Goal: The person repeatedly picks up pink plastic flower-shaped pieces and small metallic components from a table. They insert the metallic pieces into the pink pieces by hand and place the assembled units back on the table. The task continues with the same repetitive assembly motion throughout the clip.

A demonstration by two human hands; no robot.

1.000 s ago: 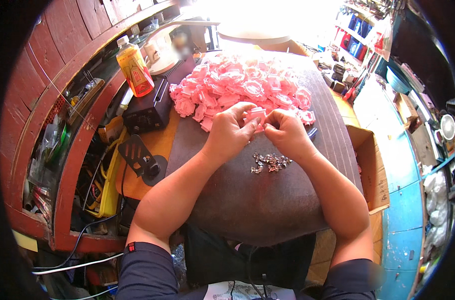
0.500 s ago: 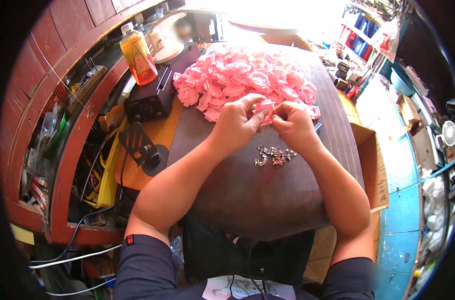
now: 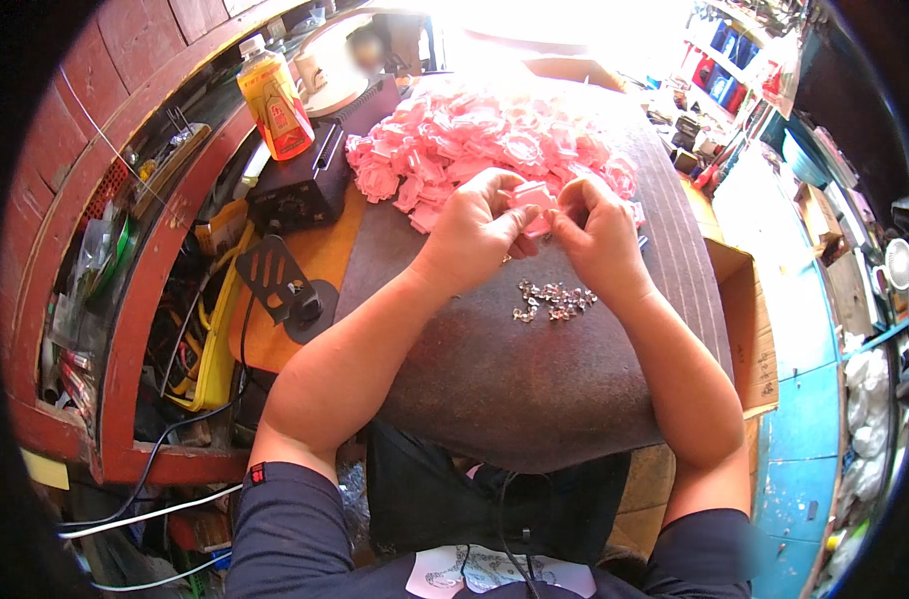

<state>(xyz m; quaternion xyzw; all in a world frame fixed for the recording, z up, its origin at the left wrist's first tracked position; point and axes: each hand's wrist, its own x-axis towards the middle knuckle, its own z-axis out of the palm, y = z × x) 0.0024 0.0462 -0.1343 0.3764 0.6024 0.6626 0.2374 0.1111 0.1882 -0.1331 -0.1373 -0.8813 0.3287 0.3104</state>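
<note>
pink flower (image 3: 530, 197), pinched between left hand (image 3: 477, 232), right hand (image 3: 598, 238)

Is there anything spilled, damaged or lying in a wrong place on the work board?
Nothing stands out. The pink flowers lie in one heap on the board, the small metal pieces sit in a tight cluster near the wrists, and both hands, left hand and right hand, hold one pink piece.

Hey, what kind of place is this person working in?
Probably a small craft workshop. Both hands, left hand and right hand, hold a pink fabric piece over a dark work mat, beside a pile of pink fabric flowers, small metal studs and a black power box.
</note>
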